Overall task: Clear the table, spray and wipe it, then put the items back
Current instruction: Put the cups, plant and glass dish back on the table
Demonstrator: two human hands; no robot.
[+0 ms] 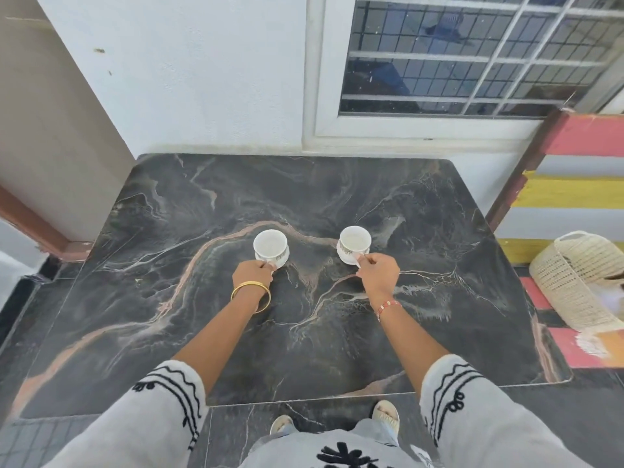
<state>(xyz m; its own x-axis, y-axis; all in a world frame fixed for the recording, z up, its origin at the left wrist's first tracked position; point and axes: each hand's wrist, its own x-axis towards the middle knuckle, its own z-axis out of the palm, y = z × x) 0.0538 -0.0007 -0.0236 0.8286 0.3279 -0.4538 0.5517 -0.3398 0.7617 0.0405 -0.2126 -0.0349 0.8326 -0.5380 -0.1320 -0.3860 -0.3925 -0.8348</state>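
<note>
Two white patterned cups stand side by side near the middle of the dark marble table (162, 298). My left hand (252, 273) pinches the handle of the left cup (270, 246). My right hand (379, 272) pinches the handle of the right cup (354, 242). Both cups look empty and upright, and their bases seem to touch the tabletop. No spray bottle or cloth is in view.
A white wall and a barred window (456, 62) stand behind the table. A woven cream basket (580, 282) lies on its side on the striped surface at the right. A pillar (50, 130) rises at the left. My feet show below the table's front edge.
</note>
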